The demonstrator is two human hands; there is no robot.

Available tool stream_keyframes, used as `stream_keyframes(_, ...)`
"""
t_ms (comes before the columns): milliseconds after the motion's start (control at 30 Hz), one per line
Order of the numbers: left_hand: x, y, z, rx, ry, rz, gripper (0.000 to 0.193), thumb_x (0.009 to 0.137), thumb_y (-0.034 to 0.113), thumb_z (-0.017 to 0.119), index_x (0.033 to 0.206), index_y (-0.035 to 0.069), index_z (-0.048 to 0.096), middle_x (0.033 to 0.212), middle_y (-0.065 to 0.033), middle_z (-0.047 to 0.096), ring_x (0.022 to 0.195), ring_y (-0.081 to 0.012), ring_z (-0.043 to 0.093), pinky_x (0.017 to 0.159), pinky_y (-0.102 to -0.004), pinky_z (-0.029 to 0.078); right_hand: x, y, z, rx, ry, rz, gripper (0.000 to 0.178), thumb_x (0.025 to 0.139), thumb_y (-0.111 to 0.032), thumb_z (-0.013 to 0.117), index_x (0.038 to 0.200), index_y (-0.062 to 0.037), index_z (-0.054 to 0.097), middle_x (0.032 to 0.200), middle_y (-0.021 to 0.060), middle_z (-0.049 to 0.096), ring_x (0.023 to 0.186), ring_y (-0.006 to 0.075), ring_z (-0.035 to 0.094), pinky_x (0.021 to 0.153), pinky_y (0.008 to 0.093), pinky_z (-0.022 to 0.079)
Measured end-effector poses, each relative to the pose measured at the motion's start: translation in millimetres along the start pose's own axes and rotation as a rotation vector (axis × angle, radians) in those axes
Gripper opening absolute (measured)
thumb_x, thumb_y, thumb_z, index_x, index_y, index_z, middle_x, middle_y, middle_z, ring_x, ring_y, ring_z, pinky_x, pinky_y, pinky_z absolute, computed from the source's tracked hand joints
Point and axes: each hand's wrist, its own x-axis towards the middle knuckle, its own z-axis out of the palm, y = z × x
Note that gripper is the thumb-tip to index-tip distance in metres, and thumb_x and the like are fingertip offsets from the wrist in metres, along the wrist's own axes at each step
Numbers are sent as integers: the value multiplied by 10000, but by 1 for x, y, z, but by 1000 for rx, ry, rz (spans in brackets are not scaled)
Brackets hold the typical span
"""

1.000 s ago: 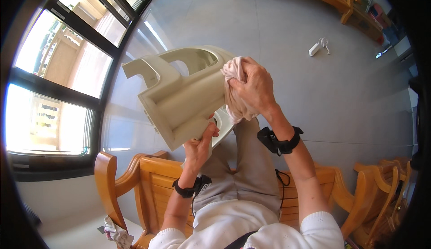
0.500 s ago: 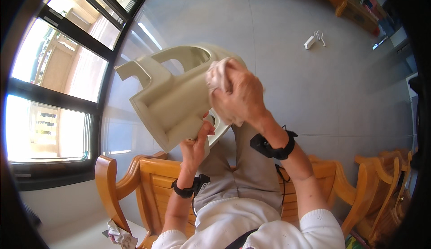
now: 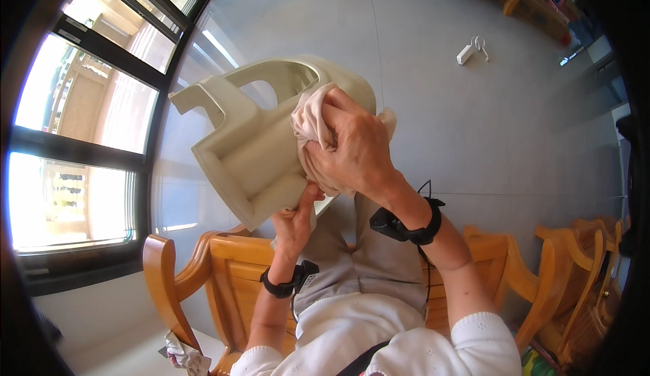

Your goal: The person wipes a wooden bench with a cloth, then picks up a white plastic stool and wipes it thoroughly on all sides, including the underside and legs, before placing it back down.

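Observation:
A beige moulded plastic piece, which looks like a small child's chair [image 3: 254,156], is tilted on its side above my lap. Its wide cut-out opening and leg-like end point to the far left. My left hand [image 3: 296,221] grips its near edge from below, thumb on top; the other fingers are partly hidden. A crumpled pale pink cloth [image 3: 313,122] is bunched in my right hand [image 3: 359,145] and pressed against the chair's surface. Part of the cloth hangs down past my fingers and covers some of the chair's right side.
I sit on a wooden bench [image 3: 237,267] with curved armrests. Ahead on the grey floor [image 3: 433,118] lies a white power strip [image 3: 465,53] with its cord. Dark-framed windows [image 3: 152,85] stand to the left. A crumpled wrapper [image 3: 184,356] lies by the bench's left end.
My right hand and the cloth have slid left and slightly down across the chair. The chair has shifted slightly; my left hand keeps its grip.

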Motion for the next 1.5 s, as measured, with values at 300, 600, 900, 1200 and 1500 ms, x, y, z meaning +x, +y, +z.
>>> stream_keyframes(300, 0, -1, 7, -98, 22, -53, 97, 947, 36, 609, 997, -43, 634, 935, -86, 659, 787, -144, 638, 702, -284, 547, 1, 9, -10, -61, 22, -5, 226, 730, -89, 670, 956, -93, 672, 935, 23, 620, 760, 276, 648, 700, 367, 514)
stream_keyframes(600, 5, -1, 4, -135, 41, -47, 248, 945, 39, 598, 1135, -121, 588, 823, -80, 641, 748, -143, 617, 717, -267, 519, 20, 26, -20, -91, 10, 266, 229, 781, -133, 652, 1003, -78, 669, 954, 60, 650, 833, 271, 667, 753, 353, 521)
stream_keyframes(900, -3, 1, 2, -29, 69, 12, 101, 913, 22, 632, 984, -49, 644, 903, -88, 668, 748, -131, 620, 696, -274, 523, -13, 3, 7, 33, 28, -134, 218, 751, -105, 675, 969, -87, 661, 947, 65, 618, 817, 309, 652, 719, 387, 524)
stream_keyframes(1200, 4, 0, 3, -72, 53, 17, 286, 938, 60, 601, 1165, -112, 573, 829, -121, 657, 718, -167, 630, 676, -282, 528, 6, 71, -15, -98, 131, 160, 335, 708, -112, 712, 1030, -77, 626, 1008, 93, 646, 874, 335, 658, 740, 407, 526)
stream_keyframes(1500, 4, -4, 5, 146, 78, 161, 117, 926, 3, 618, 1016, -69, 634, 984, -107, 661, 794, -153, 647, 685, -307, 564, -20, 8, 7, -313, 89, -549, 314, 684, -111, 697, 983, -33, 642, 960, 98, 549, 842, 255, 613, 685, 370, 529)
